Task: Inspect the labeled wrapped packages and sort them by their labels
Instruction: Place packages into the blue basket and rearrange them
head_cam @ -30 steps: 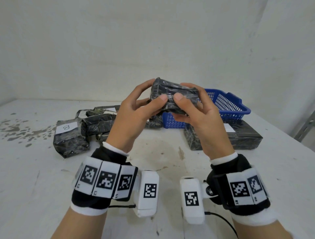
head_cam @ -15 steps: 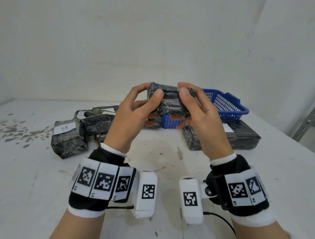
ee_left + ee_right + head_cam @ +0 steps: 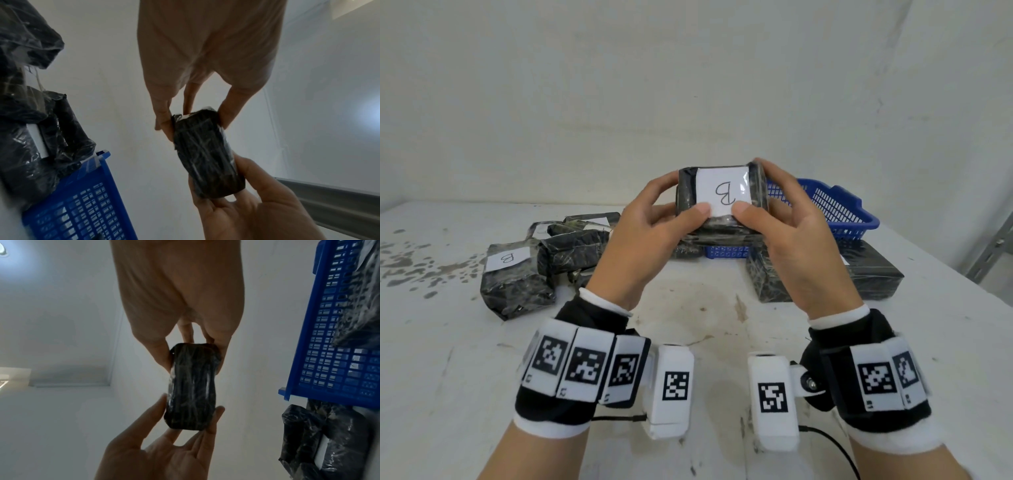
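Head view: left hand [image 3: 650,226] and right hand [image 3: 787,236] each pinch an end of the black wrapped package [image 3: 722,202], raised above the bench [image 3: 448,359], its "B" label [image 3: 723,195] tilted toward the eyes, presumably for reading; another B-labeled package [image 3: 513,274] lies left of the hands.

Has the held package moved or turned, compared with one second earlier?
Yes. The held package has turned so its white B label faces the camera, and it sits slightly higher against the blue basket behind it.
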